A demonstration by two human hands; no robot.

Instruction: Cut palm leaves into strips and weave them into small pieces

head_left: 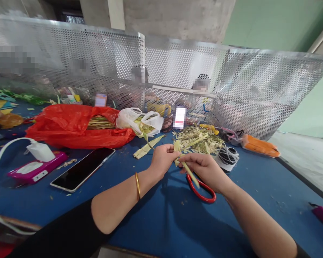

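Pale green strips of dried husk or leaf (177, 146) are pinched between my two hands above the blue table. My left hand (164, 159), a gold bangle on its wrist, grips them from the left with thumb and fingers. From the right, my right hand (204, 168) closes on the same strips, one end pointing down toward me. Under that hand lies a pair of scissors with red handles (204, 197); the blades are mostly hidden. A flat husk piece (148, 147) rests just beyond my left hand. Behind my hands is a pile of husk scraps (199, 140).
A red plastic bag (61, 125) of husks and a white bag (140, 122) stand behind. Left are a phone (83, 170) and a purple power strip (37, 168) with a charger. A string spool (227, 159) and orange packet (260, 146) sit right. A perforated metal screen (172, 64) separates other people.
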